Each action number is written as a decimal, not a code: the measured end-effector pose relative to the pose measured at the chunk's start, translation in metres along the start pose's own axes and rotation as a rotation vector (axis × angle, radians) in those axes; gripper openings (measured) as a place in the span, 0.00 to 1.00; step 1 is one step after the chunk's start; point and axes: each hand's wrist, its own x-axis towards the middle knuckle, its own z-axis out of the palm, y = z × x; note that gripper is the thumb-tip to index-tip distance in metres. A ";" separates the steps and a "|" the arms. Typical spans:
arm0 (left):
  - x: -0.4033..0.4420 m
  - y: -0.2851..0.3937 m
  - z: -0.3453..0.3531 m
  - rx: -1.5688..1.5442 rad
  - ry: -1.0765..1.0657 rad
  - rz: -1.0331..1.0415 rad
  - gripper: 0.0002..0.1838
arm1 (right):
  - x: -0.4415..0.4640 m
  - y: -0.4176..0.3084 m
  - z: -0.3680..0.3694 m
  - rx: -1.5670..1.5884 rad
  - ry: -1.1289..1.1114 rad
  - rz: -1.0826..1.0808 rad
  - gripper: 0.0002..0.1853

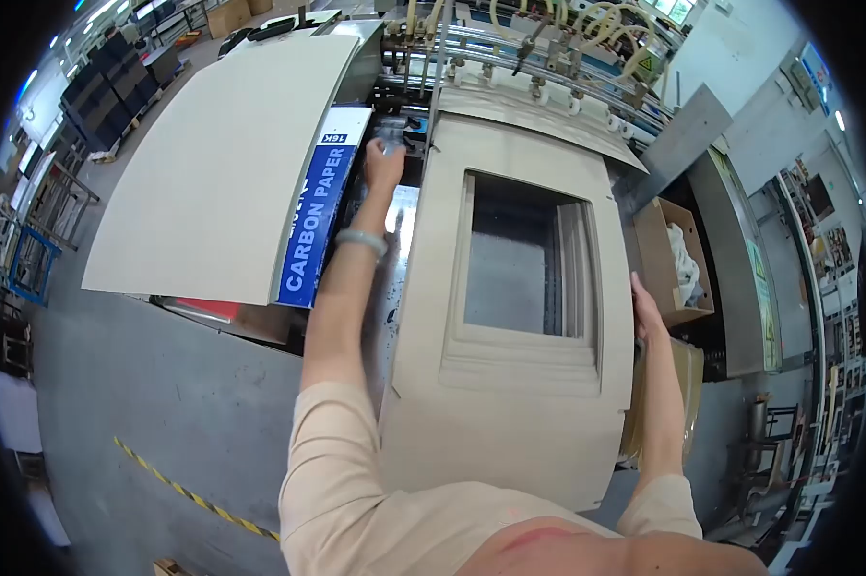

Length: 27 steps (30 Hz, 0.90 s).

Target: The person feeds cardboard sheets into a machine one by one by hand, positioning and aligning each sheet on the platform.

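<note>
My left hand (385, 165) reaches to the machine's edge and is closed around a small clear object (391, 134) that I cannot make out well. A bracelet circles that wrist. Beside this arm lies a blue and white carbon paper box (320, 206), partly under a large beige board (222, 163). My right hand (647, 309) lies along the right edge of a stack of beige cardboard sheets (510, 422), its fingers stretched out. The stack has a rectangular cut-out with a dark surface visible inside.
Rollers, rods and hoses of a machine (548, 58) stand beyond the stack. A metal plate (677, 144) slants at the right. An open carton (661, 245) holds white material. Yellow-black tape (193, 496) marks the floor at left.
</note>
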 end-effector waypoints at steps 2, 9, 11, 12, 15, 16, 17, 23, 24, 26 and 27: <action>-0.043 0.002 -0.032 0.039 -0.212 0.054 0.26 | -0.008 0.023 -0.017 -0.253 0.174 -0.056 0.24; -0.233 0.031 -0.141 -0.171 -0.537 -0.250 0.27 | -0.065 0.030 -0.008 -0.229 0.158 -0.214 0.20; -0.266 0.035 -0.149 -0.156 -0.541 -0.260 0.28 | -0.084 0.023 0.006 -0.075 0.151 -0.116 0.21; -0.269 0.019 -0.153 -0.148 -0.583 -0.201 0.27 | -0.089 0.022 0.010 0.041 0.123 -0.064 0.19; -0.289 0.022 -0.153 -0.023 -0.629 -0.196 0.27 | -0.088 0.042 0.017 0.128 0.177 -0.103 0.19; -0.295 0.024 -0.153 0.020 -0.630 -0.197 0.27 | -0.085 0.051 0.021 0.164 0.172 -0.119 0.19; -0.296 0.028 -0.149 0.052 -0.627 -0.190 0.27 | -0.080 0.055 0.019 0.194 0.169 -0.148 0.19; -0.308 0.036 -0.149 0.149 -0.555 -0.214 0.24 | -0.099 0.063 -0.002 -0.132 0.203 -0.211 0.15; -0.302 0.030 -0.153 0.131 -0.528 -0.187 0.23 | -0.099 0.068 -0.006 -0.320 0.331 -0.338 0.14; -0.287 0.016 -0.162 0.091 -0.467 -0.129 0.20 | -0.093 0.077 -0.012 -0.704 0.581 -0.596 0.14; -0.283 0.009 -0.166 0.067 -0.434 -0.101 0.19 | -0.089 0.081 -0.014 -0.901 0.704 -0.727 0.15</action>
